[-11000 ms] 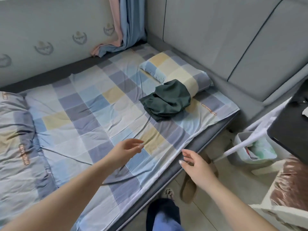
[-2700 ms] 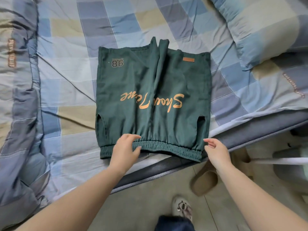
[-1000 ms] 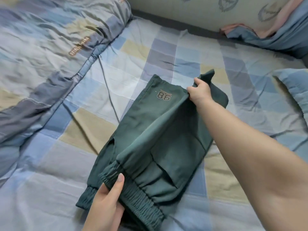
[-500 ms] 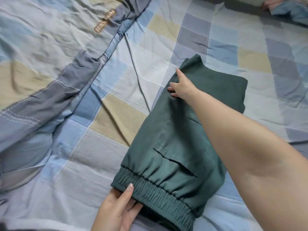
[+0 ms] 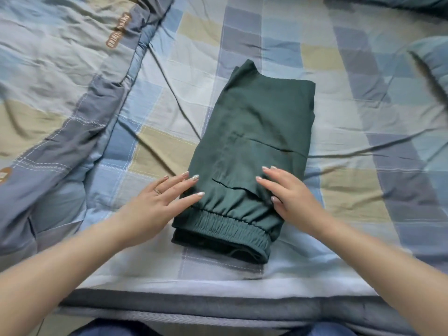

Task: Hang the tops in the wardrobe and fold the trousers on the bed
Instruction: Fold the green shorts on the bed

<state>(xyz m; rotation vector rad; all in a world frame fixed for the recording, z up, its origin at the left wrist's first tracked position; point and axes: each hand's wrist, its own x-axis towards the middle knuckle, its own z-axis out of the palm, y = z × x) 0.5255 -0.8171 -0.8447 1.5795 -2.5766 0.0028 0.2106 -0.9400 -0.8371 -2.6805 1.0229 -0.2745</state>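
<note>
left hand (image 5: 155,204): fingers spread flat, tips resting on the left edge of the shorts
right hand (image 5: 291,192): flat too, pressing the right side
dark green folded cotton shorts (image 5: 252,141): neat rectangle, elastic waistband toward me, on the checked bedsheet (image 5: 339,190)

We had one head-worn view, looking steeply down and forward from close above the bed (image 5: 339,190) edge, no second view shared.

Both flat hands, left hand (image 5: 155,204) and right hand (image 5: 294,197), rest on folded trousers (image 5: 254,141).
</note>
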